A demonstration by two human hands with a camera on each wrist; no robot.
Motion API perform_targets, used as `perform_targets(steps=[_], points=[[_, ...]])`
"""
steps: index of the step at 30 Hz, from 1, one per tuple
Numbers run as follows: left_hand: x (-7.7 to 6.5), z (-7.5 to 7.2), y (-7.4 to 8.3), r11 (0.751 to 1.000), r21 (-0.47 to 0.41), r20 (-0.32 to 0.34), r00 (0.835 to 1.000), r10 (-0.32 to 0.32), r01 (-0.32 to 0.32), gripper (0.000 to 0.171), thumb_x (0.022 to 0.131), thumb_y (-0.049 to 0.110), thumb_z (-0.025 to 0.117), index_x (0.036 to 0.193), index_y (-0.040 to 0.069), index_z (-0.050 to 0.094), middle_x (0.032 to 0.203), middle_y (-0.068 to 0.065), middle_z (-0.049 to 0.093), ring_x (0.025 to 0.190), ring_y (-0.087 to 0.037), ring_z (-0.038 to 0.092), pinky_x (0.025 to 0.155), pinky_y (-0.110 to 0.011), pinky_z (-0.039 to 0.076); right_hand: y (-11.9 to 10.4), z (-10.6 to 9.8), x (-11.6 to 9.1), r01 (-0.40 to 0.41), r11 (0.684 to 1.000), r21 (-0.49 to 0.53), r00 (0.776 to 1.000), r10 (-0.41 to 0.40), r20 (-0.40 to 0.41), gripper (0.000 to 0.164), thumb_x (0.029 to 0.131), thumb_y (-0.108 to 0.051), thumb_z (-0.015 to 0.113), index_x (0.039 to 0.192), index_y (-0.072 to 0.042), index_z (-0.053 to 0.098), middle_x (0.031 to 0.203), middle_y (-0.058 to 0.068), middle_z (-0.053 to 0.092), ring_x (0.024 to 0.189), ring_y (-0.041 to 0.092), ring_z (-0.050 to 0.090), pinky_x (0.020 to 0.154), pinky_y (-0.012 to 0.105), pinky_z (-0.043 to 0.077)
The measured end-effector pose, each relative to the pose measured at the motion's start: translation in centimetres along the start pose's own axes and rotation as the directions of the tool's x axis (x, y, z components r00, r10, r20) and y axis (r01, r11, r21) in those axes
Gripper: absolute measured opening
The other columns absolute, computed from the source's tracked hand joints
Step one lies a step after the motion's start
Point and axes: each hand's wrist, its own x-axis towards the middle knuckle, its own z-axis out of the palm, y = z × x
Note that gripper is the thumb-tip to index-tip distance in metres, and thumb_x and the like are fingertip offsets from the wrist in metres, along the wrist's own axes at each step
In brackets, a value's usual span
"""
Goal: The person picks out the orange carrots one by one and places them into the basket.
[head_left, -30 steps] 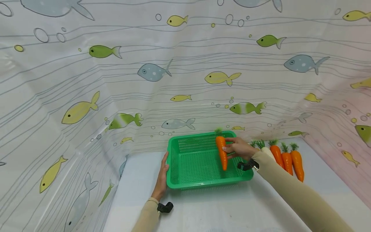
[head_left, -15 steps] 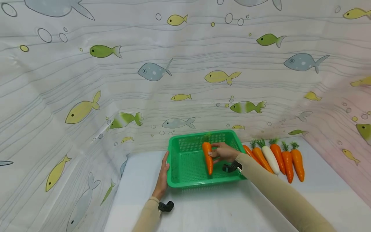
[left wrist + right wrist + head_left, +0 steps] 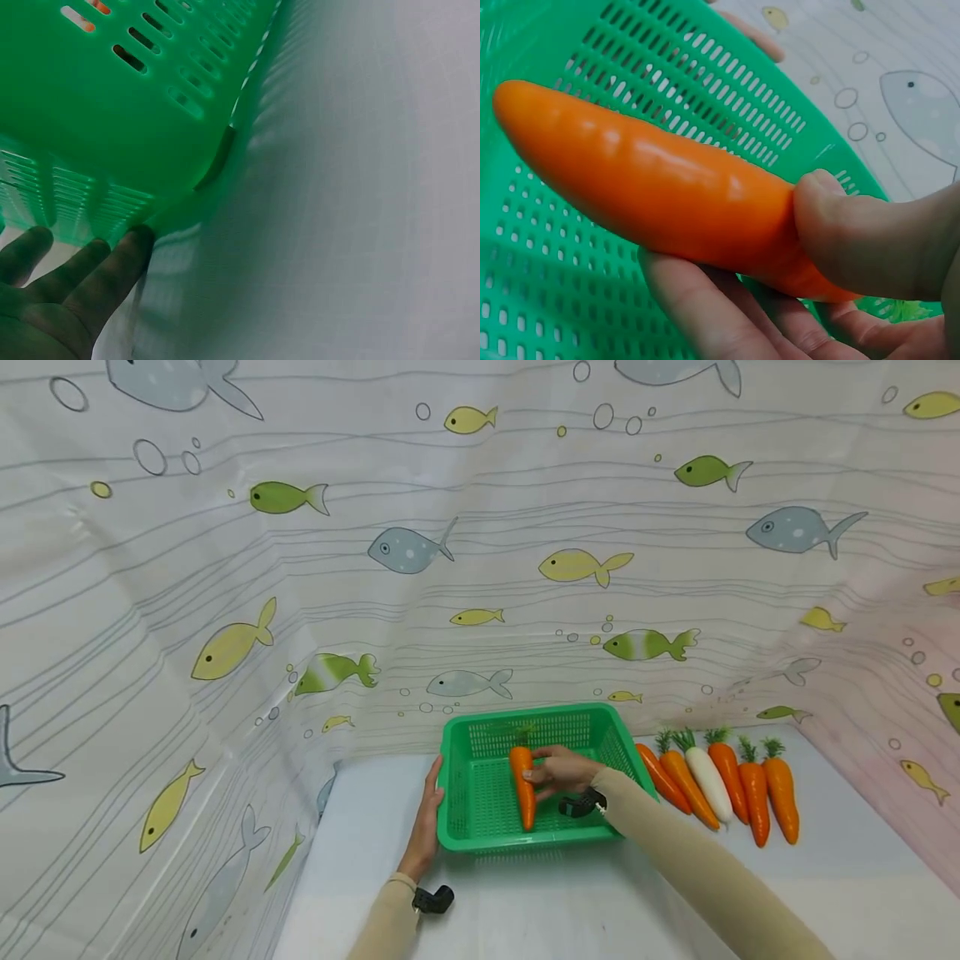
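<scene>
An orange carrot (image 3: 522, 787) with a green leafy top is gripped by my right hand (image 3: 564, 770), over the inside of a green plastic basket (image 3: 525, 842). In the right wrist view the thumb lies on top of the carrot (image 3: 652, 180) and the fingers curl beneath it, its tip pointing left. My left hand (image 3: 427, 818) rests along the basket's left side with straight fingers. Seen from the left wrist, those fingertips (image 3: 139, 238) touch the slotted outer wall of the basket (image 3: 97, 127) near its lower corner.
Right of the basket, several more orange carrots (image 3: 783, 797) and one white radish (image 3: 708, 783) lie in a row on the white table (image 3: 540, 910). A fish-patterned sheet (image 3: 480, 568) rises behind and along both sides of the table.
My right hand has carried the carrot leftward and lower, from the basket's right part toward its middle. The left hand keeps its place on the basket's side.
</scene>
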Motion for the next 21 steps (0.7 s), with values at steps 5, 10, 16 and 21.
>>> perform_targets(steps=[5, 10, 16, 21], points=[[-0.1, -0.2, 0.2, 1.0, -0.003, -0.005, 1.0, 0.001, -0.001, 0.057, 0.115, 0.032, 0.019, 0.172, 0.036, 0.011, 0.18, 0.002, 0.007, 0.167, -0.029, 0.003, 0.131, -0.065, 0.003, -0.2, 0.4, 0.6, -0.03, 0.999, -0.012, 1.0, 0.03, -0.005, 0.075, 0.105, -0.006, 0.061, 0.163, 0.012, 0.016, 0.137, 0.032, 0.059, 0.121, 0.038, 0.069, 0.096, 0.053, 0.062], [-0.1, -0.2, 0.2, 1.0, 0.0, -0.002, 1.0, 0.008, -0.008, 0.057, 0.116, 0.032, 0.02, 0.172, 0.034, 0.011, 0.18, 0.002, 0.007, 0.167, -0.03, 0.003, 0.131, -0.065, 0.002, -0.2, 0.7, 0.9, -0.05, 0.999, -0.021, 0.999, 0.049, -0.009, 0.075, 0.103, -0.006, 0.065, 0.161, 0.013, 0.02, 0.136, 0.032, 0.06, 0.121, 0.038, 0.069, 0.095, 0.053, 0.062], [0.0, -0.2, 0.1, 1.0, -0.014, 0.0, 1.0, -0.003, 0.003, 0.057, 0.116, 0.031, 0.019, 0.172, 0.034, 0.012, 0.18, 0.003, 0.008, 0.167, -0.029, 0.004, 0.131, -0.064, 0.003, -0.4, 1.2, 1.3, -0.056, 0.998, -0.022, 0.998, 0.056, 0.011, 0.08, 0.102, -0.007, 0.067, 0.161, 0.014, 0.017, 0.142, 0.035, 0.057, 0.13, 0.046, 0.063, 0.095, 0.054, 0.062], [0.3, 0.0, 0.3, 1.0, -0.025, -0.001, 1.0, -0.012, 0.012, 0.057, 0.115, 0.029, 0.019, 0.172, 0.032, 0.012, 0.18, 0.004, 0.008, 0.167, -0.029, 0.004, 0.131, -0.065, 0.003, -0.5, 1.5, 1.7, -0.052, 0.998, -0.024, 0.998, 0.053, 0.025, 0.08, 0.101, -0.007, 0.069, 0.161, 0.013, 0.02, 0.142, 0.035, 0.057, 0.13, 0.048, 0.063, 0.095, 0.054, 0.062]])
